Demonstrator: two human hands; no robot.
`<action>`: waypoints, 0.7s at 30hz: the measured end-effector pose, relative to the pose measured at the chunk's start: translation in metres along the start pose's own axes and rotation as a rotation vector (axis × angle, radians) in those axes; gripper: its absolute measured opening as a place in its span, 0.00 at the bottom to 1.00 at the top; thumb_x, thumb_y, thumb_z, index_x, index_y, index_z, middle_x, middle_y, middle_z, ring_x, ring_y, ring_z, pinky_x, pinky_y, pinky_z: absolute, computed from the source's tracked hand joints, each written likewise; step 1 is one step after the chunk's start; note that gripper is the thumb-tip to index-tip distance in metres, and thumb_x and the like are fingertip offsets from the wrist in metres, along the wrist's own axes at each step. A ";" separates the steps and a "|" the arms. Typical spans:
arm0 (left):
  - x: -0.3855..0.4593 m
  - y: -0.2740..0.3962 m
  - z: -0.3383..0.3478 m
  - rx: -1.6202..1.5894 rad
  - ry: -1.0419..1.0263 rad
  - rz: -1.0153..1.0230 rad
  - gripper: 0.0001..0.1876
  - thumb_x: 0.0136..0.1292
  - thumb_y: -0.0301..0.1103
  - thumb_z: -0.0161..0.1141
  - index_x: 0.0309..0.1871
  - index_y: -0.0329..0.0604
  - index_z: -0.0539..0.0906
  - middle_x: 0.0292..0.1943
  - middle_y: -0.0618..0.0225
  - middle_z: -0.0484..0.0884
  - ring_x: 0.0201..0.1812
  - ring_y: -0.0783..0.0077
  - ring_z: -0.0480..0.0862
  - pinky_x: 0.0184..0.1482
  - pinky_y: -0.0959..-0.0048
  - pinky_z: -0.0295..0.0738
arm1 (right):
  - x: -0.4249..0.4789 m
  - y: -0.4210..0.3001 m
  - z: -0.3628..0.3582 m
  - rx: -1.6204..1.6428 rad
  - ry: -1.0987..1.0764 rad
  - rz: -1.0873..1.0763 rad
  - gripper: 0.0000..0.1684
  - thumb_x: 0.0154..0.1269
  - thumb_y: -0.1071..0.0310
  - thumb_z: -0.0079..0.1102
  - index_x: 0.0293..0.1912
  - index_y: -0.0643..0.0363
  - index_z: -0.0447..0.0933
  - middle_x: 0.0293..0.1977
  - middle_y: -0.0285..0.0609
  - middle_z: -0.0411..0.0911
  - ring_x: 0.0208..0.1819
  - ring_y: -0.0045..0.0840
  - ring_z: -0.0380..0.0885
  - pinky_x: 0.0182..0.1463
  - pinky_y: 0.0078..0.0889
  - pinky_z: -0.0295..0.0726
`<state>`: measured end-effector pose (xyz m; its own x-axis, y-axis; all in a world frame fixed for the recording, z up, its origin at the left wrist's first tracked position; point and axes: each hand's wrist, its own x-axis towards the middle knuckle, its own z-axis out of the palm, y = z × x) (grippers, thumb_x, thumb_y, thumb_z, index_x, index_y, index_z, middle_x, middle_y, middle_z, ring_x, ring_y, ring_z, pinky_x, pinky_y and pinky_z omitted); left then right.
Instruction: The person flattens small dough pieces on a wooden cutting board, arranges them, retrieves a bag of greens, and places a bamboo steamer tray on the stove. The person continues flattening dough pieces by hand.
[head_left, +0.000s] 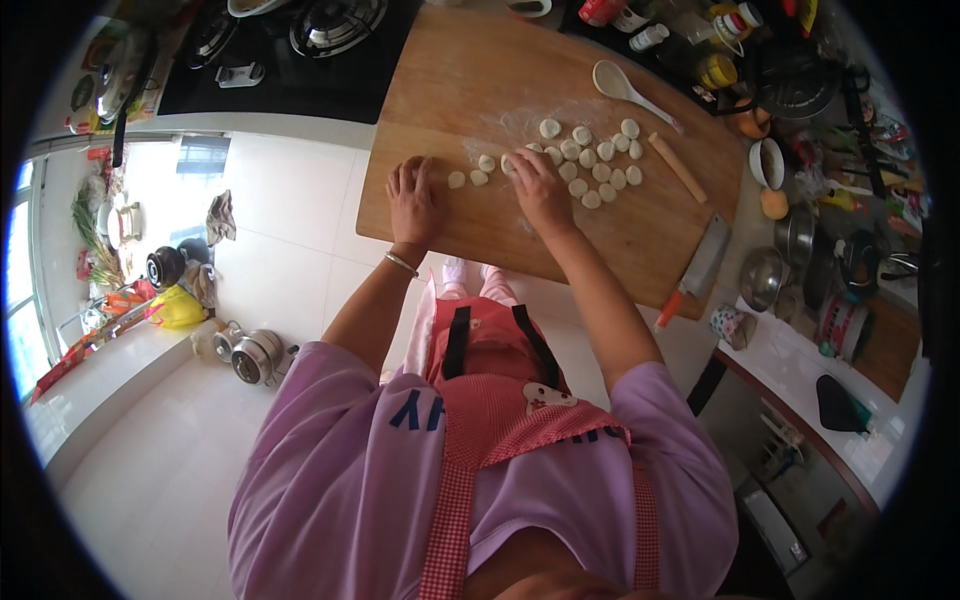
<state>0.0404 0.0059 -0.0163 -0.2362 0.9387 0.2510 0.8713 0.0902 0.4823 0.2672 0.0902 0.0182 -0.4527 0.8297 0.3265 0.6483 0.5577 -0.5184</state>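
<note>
My left hand (413, 196) lies palm down near the left edge of a wooden board (442, 75); whether something is under it cannot be seen. My right hand (538, 184) reaches over the middle of the board, its fingertips at a small round dough piece (508, 163). Between my hands lie several flattened dough pieces (478, 178). To the right of my right hand, many more dough pieces (601, 172) are grouped on the floured wood. A small wooden rolling pin (677, 167) rests at their right, and a white spoon (630, 91) lies beyond them.
A cleaver with an orange handle (697, 262) lies at the board's right edge. Steel bowls (761, 277), a white bowl (766, 163) and bottles (649, 37) stand farther right and behind. A black gas hob (300, 82) adjoins the board at the left.
</note>
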 end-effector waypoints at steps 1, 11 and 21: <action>0.001 0.001 0.000 -0.010 0.001 0.001 0.25 0.67 0.32 0.61 0.69 0.44 0.79 0.67 0.55 0.77 0.69 0.45 0.72 0.72 0.47 0.67 | -0.004 -0.001 0.003 -0.009 -0.025 0.006 0.17 0.68 0.71 0.68 0.56 0.55 0.83 0.54 0.40 0.81 0.55 0.39 0.82 0.58 0.41 0.83; 0.001 0.003 0.000 -0.020 -0.001 -0.017 0.24 0.67 0.31 0.61 0.67 0.45 0.80 0.66 0.56 0.77 0.70 0.47 0.72 0.73 0.47 0.67 | -0.091 0.022 -0.031 0.094 -0.228 0.080 0.23 0.69 0.69 0.68 0.63 0.56 0.79 0.60 0.42 0.79 0.63 0.43 0.77 0.69 0.46 0.77; 0.001 0.001 -0.001 -0.014 0.020 0.026 0.24 0.68 0.30 0.61 0.67 0.43 0.80 0.65 0.55 0.78 0.67 0.45 0.73 0.73 0.48 0.66 | -0.124 -0.028 -0.007 -0.120 -0.260 0.156 0.52 0.74 0.47 0.61 0.84 0.65 0.52 0.85 0.54 0.49 0.87 0.49 0.47 0.86 0.59 0.50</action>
<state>0.0408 0.0069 -0.0147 -0.2221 0.9340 0.2798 0.8712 0.0613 0.4870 0.3090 -0.0286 -0.0024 -0.4735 0.8803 0.0301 0.7826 0.4361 -0.4443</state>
